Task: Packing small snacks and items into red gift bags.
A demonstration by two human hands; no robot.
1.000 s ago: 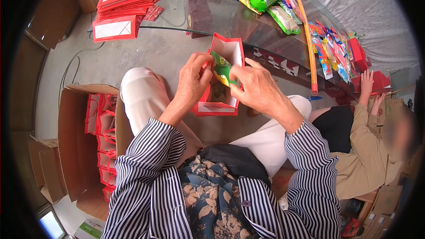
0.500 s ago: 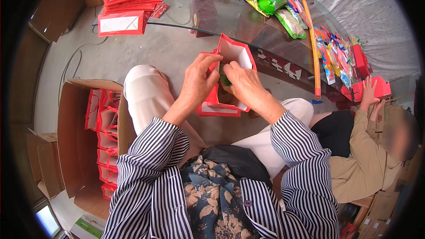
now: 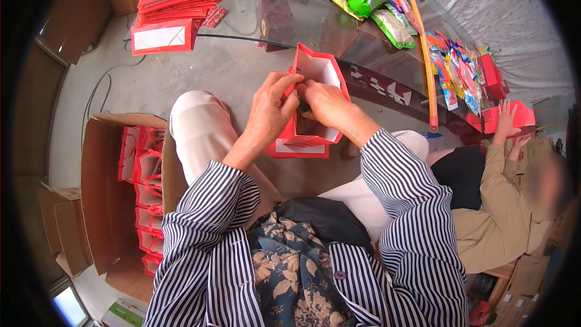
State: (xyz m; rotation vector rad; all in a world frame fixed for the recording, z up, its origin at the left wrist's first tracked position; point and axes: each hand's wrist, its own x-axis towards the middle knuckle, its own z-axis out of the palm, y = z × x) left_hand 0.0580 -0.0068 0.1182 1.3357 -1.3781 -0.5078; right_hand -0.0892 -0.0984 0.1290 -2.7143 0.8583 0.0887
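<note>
Between my knees an opened red paper gift bag [image 3: 335,75] with a white inside stands with its mouth toward me. My left hand [image 3: 270,108] pinches the bag's left rim between thumb and fingers. Reaching over the opening, my right hand [image 3: 330,104] has its fingers closed close to the left fingertips at that same side. Whatever the right fingers hold is hidden behind them. A dark greenish patch shows inside the bag below them, too covered to name. Another red bag [image 3: 299,149] lies flat just under the opened one.
A stack of flat red bags [image 3: 181,9] overhangs the glass table [image 3: 242,24]. Snack packets [image 3: 366,0], an orange stick [image 3: 428,72] and many small sachets [image 3: 457,72] lie on it. Left stands a cardboard box [image 3: 109,194] of red bags; right, a co-worker [image 3: 493,206] handles a red box.
My right hand has shifted slightly up and left, closer to my left fingertips. The green thing seen under it is now mostly covered. My left hand has hardly moved.
</note>
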